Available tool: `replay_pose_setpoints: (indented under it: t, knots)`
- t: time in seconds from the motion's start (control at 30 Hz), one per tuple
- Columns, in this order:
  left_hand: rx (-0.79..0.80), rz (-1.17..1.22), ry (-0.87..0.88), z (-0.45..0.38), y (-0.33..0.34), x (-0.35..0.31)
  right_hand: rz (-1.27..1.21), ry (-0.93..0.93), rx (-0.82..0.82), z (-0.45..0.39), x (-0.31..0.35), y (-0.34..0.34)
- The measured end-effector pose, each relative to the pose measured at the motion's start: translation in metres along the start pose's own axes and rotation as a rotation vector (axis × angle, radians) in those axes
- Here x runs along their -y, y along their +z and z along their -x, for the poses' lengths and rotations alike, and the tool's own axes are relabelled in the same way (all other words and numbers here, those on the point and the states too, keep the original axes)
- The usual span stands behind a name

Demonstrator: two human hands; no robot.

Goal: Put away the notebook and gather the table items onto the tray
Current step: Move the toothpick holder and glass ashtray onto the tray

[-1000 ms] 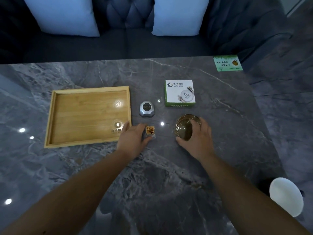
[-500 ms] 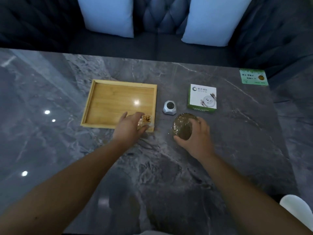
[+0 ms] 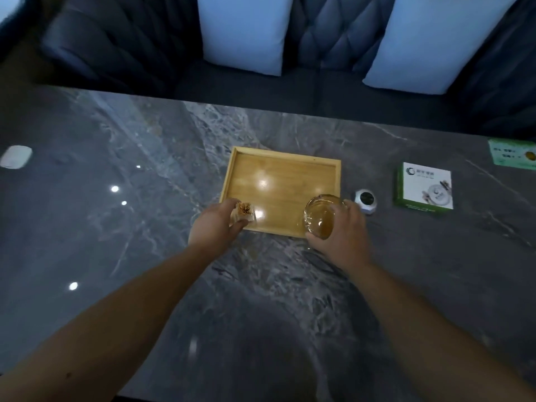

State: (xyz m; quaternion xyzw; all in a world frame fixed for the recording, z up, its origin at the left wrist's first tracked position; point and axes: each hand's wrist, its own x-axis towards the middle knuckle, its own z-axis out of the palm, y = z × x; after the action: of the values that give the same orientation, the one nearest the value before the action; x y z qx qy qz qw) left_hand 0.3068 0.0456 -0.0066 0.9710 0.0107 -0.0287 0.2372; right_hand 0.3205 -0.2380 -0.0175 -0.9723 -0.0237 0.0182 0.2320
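A wooden tray (image 3: 290, 166) lies in the middle of the dark marble table (image 3: 116, 227). My left hand (image 3: 213, 227) grips a small clear toothpick holder (image 3: 245, 211) over the tray's near left corner. My right hand (image 3: 342, 230) holds a round glass ashtray (image 3: 320, 217) tilted over the tray's near right corner. A small silver round device (image 3: 366, 200) sits just right of the tray. Beyond it lies a green and white box (image 3: 425, 188). No notebook is in view.
A green card (image 3: 513, 153) lies near the table's far right edge. A white object (image 3: 15, 156) rests at the far left. A dark sofa (image 3: 121, 44) with two pale cushions (image 3: 242, 30) runs behind the table.
Both hands moved left and forward. The toothpick holder went from the table beside the tray to over its near left corner. The ashtray was lifted off the table to the tray's near right corner.
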Motion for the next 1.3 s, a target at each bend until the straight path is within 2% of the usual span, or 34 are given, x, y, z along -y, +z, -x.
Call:
replay_pose_setpoints:
  t: [0.47, 0.67, 0.8, 1.3]
  knots:
    - [0.062, -0.012, 0.094, -0.040, 0.006, 0.050, 0.074, 0.031, 0.031, -0.020, 0.012, 0.029]
    - [0.164, 0.022, 0.126, -0.043, -0.002, 0.060, 0.046, 0.032, 0.102, -0.023, 0.002, 0.028]
    - [0.174, 0.060, 0.121, -0.039, -0.006, 0.059, 0.055, 0.031, 0.158, -0.026, -0.002, 0.025]
    - [0.256, 0.107, 0.038, -0.036, -0.005, 0.056, 0.105, -0.033, 0.133, -0.017, -0.001, 0.019]
